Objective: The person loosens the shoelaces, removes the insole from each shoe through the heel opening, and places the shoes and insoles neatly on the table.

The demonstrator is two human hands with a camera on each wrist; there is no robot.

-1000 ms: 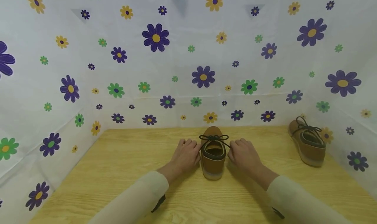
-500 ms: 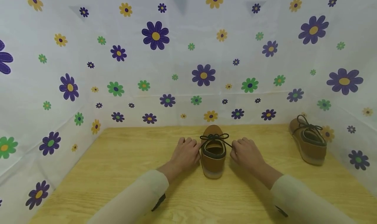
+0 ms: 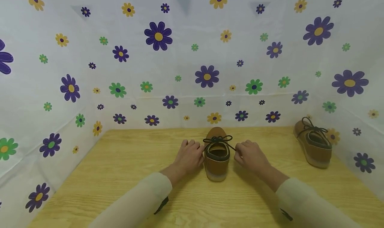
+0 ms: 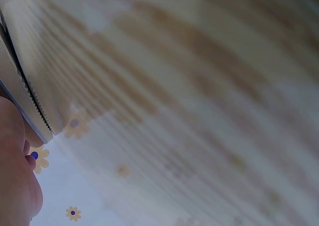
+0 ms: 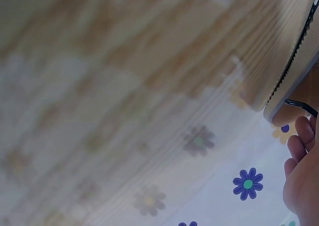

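Note:
A brown lace-up shoe (image 3: 217, 169) stands on the wooden table, toe pointing away from me, its dark shoelace (image 3: 217, 140) tied in a bow. My left hand (image 3: 188, 157) is close against the shoe's left side, fingers curled at a lace end that the hand mostly hides. On the other side my right hand (image 3: 252, 157) pinches the other lace end, which runs taut from the bow. In the right wrist view the dark lace tip (image 5: 298, 104) pokes out beside the curled fingers (image 5: 304, 129). The left wrist view catches only the pale sole (image 4: 20, 89) and part of the hand.
A matching brown shoe (image 3: 319, 154) with a tied bow stands at the right edge of the wooden table (image 3: 126, 161). White cloth walls (image 3: 180, 58) with printed flowers enclose the back and both sides.
My right hand has shifted slightly right, away from the shoe, stretching its lace end a little farther. My left hand and both shoes stay about where they were.

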